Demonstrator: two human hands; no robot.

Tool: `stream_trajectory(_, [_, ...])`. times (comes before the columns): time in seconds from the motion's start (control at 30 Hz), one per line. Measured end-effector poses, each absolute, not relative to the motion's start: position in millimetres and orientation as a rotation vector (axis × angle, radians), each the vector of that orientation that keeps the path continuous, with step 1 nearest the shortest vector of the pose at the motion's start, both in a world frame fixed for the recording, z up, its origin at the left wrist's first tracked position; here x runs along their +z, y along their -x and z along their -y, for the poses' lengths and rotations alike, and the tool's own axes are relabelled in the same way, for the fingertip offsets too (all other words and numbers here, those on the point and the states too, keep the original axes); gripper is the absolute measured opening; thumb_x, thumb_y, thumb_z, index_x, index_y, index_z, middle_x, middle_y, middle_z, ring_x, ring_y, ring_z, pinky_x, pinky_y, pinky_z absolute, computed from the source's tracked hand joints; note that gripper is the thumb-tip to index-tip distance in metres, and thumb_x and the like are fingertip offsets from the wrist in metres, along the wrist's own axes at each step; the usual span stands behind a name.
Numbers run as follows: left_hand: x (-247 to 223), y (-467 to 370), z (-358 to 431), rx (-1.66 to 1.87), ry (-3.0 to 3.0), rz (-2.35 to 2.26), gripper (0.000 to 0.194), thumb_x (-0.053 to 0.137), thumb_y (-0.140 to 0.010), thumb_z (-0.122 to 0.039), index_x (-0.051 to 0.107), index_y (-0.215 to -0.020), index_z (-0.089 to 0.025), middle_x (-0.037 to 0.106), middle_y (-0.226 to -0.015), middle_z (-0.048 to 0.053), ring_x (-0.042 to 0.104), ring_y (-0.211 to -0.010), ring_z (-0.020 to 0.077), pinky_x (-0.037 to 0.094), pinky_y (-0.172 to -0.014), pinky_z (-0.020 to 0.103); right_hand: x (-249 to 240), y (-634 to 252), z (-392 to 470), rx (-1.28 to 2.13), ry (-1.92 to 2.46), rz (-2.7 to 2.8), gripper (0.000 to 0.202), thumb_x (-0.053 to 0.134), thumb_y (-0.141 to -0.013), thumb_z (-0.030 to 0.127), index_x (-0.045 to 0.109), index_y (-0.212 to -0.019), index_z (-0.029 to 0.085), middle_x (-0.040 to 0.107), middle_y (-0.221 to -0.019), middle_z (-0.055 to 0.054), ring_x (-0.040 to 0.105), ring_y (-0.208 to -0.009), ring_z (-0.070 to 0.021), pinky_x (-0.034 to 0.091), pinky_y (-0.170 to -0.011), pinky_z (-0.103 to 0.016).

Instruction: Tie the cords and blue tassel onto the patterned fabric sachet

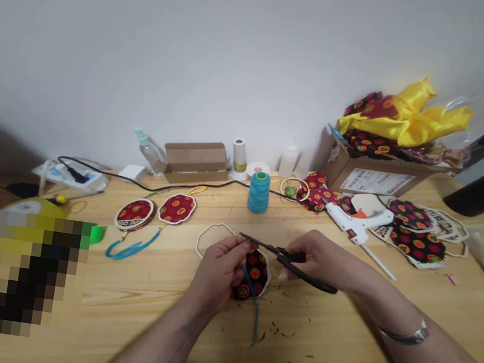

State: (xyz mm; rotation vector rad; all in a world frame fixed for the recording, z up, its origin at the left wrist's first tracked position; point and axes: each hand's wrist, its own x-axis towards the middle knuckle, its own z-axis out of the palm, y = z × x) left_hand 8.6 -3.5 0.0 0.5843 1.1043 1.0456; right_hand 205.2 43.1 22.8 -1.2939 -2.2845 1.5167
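Observation:
Black scissors (307, 275) are in my right hand (313, 254), their blades pointing left to the fingertips of my left hand (226, 260). My left hand pinches a dark patterned fabric piece (256, 273) with red and orange flower motifs and a pale rim. A blue tassel strand (255, 321) hangs over the fabric onto the table. Behind my left hand lies a pale, scalloped frame (201, 239), partly covered by it. Small dark scraps are scattered on the wood near the fabric.
A blue thread cone (259, 193) stands beyond my hands. Two red ornaments (177, 209) lie left. On the right are a white glue gun (355, 224), patterned pieces (417, 245) and a cardboard box (378, 176) of fabric. A black cable (178, 185) crosses the wooden table (136, 323).

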Motion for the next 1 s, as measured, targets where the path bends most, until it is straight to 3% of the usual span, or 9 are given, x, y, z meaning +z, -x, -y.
stream_trajectory(0.43, [-2.2, -7.8, 3.6, 1.053, -0.587, -1.087, 0.021, 0.066, -0.072, -0.031, 0.062, -0.081, -0.012, 0.028, -0.045, -0.012, 0.014, -0.034, -0.0018, 0.008, -0.034, 0.013, 25.5, -206.4, -44.9, 1.248, 1.315, 2.465, 0.043, 0.059, -0.07, 0.055, 0.056, -0.058, 0.014, 0.036, -0.051, 0.006, 0.027, -0.049, -0.0068, 0.021, -0.043, -0.02])
stream_trajectory(0.67, [-3.3, -5.1, 0.9, 1.171, -0.537, -1.126, 0.023, 0.068, -0.071, -0.032, 0.061, -0.079, -0.011, 0.033, -0.046, -0.01, 0.019, -0.033, -0.0018, 0.011, -0.033, 0.013, 51.2, -226.2, -32.7, 0.563, 1.62, 2.686, 0.034, 0.053, -0.075, 0.051, 0.062, -0.065, 0.018, 0.061, -0.062, -0.003, 0.049, -0.054, -0.0134, 0.026, -0.049, -0.024])
stream_trajectory(0.8, [-2.4, -5.1, 0.7, 1.185, -0.539, -1.084, 0.023, 0.067, -0.072, -0.033, 0.06, -0.079, -0.012, 0.034, -0.046, -0.01, 0.018, -0.033, -0.0018, 0.011, -0.033, 0.013, 42.4, -247.1, -22.9, 0.19, 1.932, 2.701, 0.025, 0.052, -0.075, 0.04, 0.062, -0.067, 0.018, 0.066, -0.069, -0.009, 0.058, -0.062, -0.0214, 0.028, -0.052, -0.027])
stream_trajectory(1.0, [-2.4, -6.2, 2.1, 1.194, -0.541, -1.068, 0.021, 0.066, -0.074, -0.032, 0.059, -0.079, -0.013, 0.031, -0.046, -0.011, 0.018, -0.033, -0.0017, 0.012, -0.034, 0.012, 21.8, -274.9, -13.8, 0.332, 2.029, 2.647, 0.021, 0.052, -0.076, 0.037, 0.062, -0.074, 0.019, 0.067, -0.073, -0.008, 0.061, -0.064, -0.0219, 0.034, -0.053, -0.028])
